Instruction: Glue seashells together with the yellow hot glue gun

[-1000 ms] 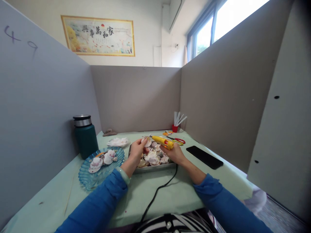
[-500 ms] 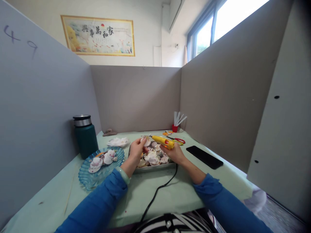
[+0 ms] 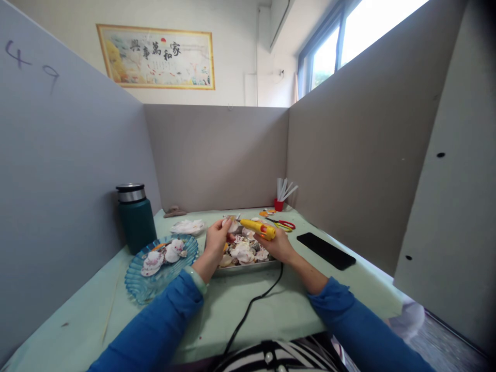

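My left hand (image 3: 218, 238) is closed on a pale seashell (image 3: 231, 225), held up between thumb and fingers above the tray's left side. In my right hand (image 3: 279, 245) is a yellow hot glue gun (image 3: 259, 228), its nozzle pointing left at the shell. Whether the nozzle touches the shell I cannot tell. Below both hands sits a shallow metal tray (image 3: 248, 267) filled with shells (image 3: 243, 253) of several sizes. The glue gun's black cord (image 3: 251, 302) runs down toward my lap.
At left stand a blue ribbed plate (image 3: 135, 281) bearing shells and a green bottle (image 3: 136, 222). White material (image 3: 188, 227) lies behind the plate. To the right are scissors (image 3: 285, 225), a black phone (image 3: 326, 251) and a red cup of glue sticks (image 3: 278, 205). Grey partitions (image 3: 217, 155) enclose the table.
The glue gun in my right hand has shifted slightly left and down, its nozzle closer to the shell. My left hand has hardly moved and still holds the shell.
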Available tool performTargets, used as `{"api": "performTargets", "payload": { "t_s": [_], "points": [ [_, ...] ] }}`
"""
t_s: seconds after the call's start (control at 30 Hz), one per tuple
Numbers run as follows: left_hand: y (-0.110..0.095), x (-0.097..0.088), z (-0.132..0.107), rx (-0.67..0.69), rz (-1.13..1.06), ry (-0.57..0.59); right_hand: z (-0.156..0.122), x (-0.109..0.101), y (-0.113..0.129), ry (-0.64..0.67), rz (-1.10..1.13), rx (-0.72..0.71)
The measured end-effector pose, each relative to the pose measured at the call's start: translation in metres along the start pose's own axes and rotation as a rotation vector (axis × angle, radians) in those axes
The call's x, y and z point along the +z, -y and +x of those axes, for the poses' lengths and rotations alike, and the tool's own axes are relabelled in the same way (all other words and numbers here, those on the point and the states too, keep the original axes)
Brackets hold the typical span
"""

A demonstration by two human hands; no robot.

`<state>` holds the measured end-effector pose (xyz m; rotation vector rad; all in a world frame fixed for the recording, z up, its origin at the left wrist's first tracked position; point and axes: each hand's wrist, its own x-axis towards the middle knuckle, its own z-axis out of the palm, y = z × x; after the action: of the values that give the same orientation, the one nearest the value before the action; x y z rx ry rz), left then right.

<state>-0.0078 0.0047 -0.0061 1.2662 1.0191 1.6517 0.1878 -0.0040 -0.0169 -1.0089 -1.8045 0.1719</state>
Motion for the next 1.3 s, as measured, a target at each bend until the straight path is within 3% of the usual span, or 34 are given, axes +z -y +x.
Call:
{"api": "performTargets", "payload": {
  "t_s": [1.3],
  "points": [
    [-0.0070,0.0044,-0.0057,-0.059,-0.086,0.038,0.0003,0.0019,-0.0046,-0.040,0.042,-0.061]
  ]
}}
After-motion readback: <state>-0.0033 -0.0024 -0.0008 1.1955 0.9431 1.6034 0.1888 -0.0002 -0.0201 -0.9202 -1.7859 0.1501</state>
